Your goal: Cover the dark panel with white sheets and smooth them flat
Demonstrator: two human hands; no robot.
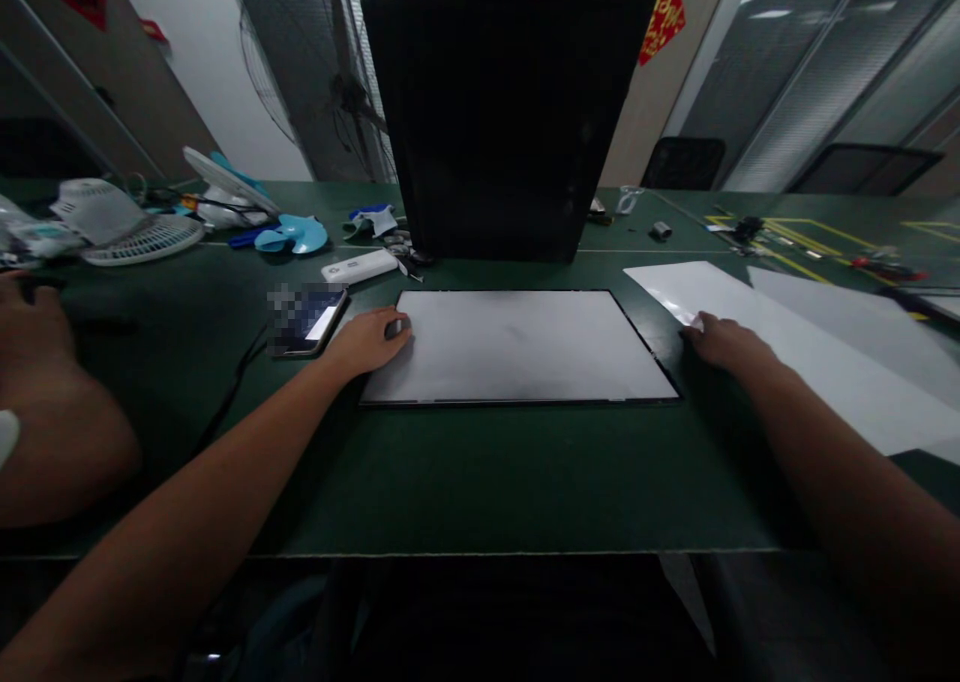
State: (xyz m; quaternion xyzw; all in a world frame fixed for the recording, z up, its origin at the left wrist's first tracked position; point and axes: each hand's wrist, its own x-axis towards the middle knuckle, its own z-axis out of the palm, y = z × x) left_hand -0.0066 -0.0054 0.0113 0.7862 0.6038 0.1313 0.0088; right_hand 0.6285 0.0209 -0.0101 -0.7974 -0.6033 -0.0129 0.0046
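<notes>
A flat white panel [517, 347] with a thin black frame lies on the green table [480, 482]. My left hand [373, 340] rests on the panel's left edge, its thumb and fingers curved with a small gap between them. Off to the right, my right hand [724, 342] pinches the near left edge of a white sheet [795, 347]. Another white sheet [862, 312] lies partly beneath or beside that one; their exact overlap is hard to tell.
Behind the panel stands a large black screen [510, 122]. A phone [307, 320] and a white device [360, 267] lie left of it. Fan parts [142, 237] sit at the far left, near another person's arm [60, 422]. Small parts lie at the back right.
</notes>
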